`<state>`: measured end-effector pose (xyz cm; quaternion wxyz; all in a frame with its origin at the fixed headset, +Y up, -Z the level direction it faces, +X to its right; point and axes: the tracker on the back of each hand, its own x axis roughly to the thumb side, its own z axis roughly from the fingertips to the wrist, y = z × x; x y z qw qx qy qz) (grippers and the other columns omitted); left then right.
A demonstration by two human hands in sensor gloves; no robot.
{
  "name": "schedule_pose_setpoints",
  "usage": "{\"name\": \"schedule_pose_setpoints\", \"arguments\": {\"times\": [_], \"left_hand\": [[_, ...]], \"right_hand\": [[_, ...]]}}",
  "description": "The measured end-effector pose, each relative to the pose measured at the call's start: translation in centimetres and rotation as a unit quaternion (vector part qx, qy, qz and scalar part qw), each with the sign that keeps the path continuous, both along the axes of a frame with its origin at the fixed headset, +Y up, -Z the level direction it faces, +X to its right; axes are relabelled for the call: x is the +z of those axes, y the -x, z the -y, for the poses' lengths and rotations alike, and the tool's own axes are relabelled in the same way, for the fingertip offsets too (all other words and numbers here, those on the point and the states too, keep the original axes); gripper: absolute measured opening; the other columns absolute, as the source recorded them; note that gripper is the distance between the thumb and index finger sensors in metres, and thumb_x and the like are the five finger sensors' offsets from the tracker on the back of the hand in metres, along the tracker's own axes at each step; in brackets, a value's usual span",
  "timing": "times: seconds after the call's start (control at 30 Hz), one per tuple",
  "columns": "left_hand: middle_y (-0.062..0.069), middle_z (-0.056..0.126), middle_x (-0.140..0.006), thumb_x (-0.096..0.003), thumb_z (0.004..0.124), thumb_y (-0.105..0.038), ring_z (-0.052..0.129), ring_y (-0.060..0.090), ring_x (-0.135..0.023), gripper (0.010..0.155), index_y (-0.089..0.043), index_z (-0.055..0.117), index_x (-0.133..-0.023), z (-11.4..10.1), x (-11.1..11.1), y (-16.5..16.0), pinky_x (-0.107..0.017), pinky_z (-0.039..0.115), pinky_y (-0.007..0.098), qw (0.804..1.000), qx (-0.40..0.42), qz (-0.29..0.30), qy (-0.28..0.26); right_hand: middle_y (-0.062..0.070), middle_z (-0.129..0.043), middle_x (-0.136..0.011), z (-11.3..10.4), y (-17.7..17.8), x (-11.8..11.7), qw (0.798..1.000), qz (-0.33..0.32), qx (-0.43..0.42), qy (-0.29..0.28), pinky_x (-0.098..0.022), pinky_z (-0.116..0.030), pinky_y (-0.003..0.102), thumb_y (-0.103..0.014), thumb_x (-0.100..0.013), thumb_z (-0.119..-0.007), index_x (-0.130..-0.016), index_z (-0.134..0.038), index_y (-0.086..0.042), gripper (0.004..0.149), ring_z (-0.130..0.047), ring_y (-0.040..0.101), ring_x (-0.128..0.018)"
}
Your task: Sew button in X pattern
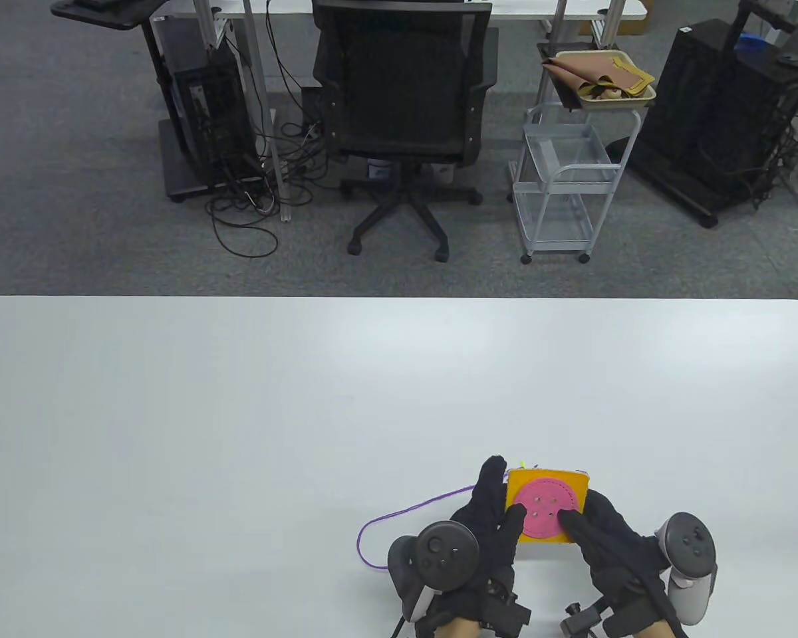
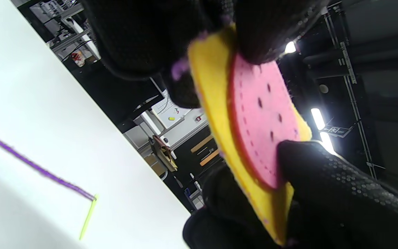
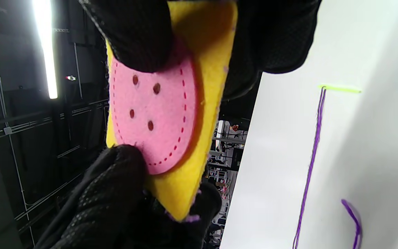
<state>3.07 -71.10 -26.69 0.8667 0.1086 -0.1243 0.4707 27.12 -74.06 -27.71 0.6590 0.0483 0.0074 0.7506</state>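
**Felt button bare, no stitch made**

Pink felt, the button (image 3: 154, 114) showed four empty holes and sat on a yellow pad (image 1: 546, 508) held off the table (image 1: 239, 412) at its near edge, right of centre. The left hand (image 1: 489, 515) pinched the pad's left edge; the right hand (image 1: 602, 538) pinched the right. The purple thread (image 1: 399, 515) and green needle (image 3: 340, 89) lay loose on the table, left of the pad. By my judgement the whole X remained to be sewn.

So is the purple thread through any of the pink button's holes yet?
Not yet: all four holes of the pink button look empty, and the purple thread with its needle lies on the table.
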Motion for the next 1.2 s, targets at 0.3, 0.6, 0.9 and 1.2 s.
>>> {"name": "schedule_pose_setpoints", "arguments": {"times": [0.3, 0.6, 0.9, 1.2], "left_hand": [[-0.006, 0.092, -0.08, -0.0518, 0.079, -0.036, 0.103, 0.01, -0.057, 0.041, -0.026, 0.07, -0.091, 0.4, -0.6, -0.1, -0.05, 0.088, 0.042, 0.999, 0.029, 0.006, 0.038], [-0.008, 0.092, -0.085, -0.0537, 0.075, -0.036, 0.104, 0.01, -0.064, 0.042, -0.028, 0.069, -0.095, 0.4, -1.0, 0.0, -0.053, 0.088, 0.038, 0.998, 0.04, 0.006, 0.049], [-0.012, 0.083, -0.101, -0.055, 0.074, -0.038, 0.094, 0.014, -0.09, 0.051, -0.035, 0.061, -0.104, -3.5, -1.2, -0.1, -0.069, 0.081, 0.038, 1.0, -0.024, 0.005, -0.014], [-0.005, 0.066, -0.114, -0.0535, 0.075, -0.038, 0.063, 0.027, -0.11, 0.054, -0.038, 0.062, -0.106, 0.4, -6.0, -5.0, -0.083, 0.051, 0.05, 0.97, -0.215, -0.019, 0.11]], "right_hand": [[0.001, -0.085, -0.083, -0.1, -0.6, -0.1, 1.0, 0.01, -0.014, 0.002, -0.073, -0.068, 0.048, -0.032, -0.051, -0.074, -0.091, -0.067, -0.025, 0.041, -0.085, 0.02, -0.077], [0.001, -0.086, -0.083, -0.4, -1.3, -0.1, 0.999, 0.029, -0.024, 0.002, -0.072, -0.069, 0.048, -0.032, -0.051, -0.074, -0.091, -0.067, -0.025, 0.041, -0.086, 0.02, -0.076], [0.001, -0.084, -0.084, -0.9, -4.5, 0.0, 0.991, 0.089, -0.102, 0.011, -0.074, -0.067, 0.047, -0.033, -0.052, -0.073, -0.091, -0.065, -0.025, 0.041, -0.084, 0.02, -0.077], [0.0, -0.083, -0.085, -0.9, -6.5, 0.1, 0.983, 0.126, -0.129, 0.026, -0.074, -0.067, 0.048, -0.033, -0.053, -0.072, -0.092, -0.064, -0.026, 0.041, -0.083, 0.02, -0.079]]}}
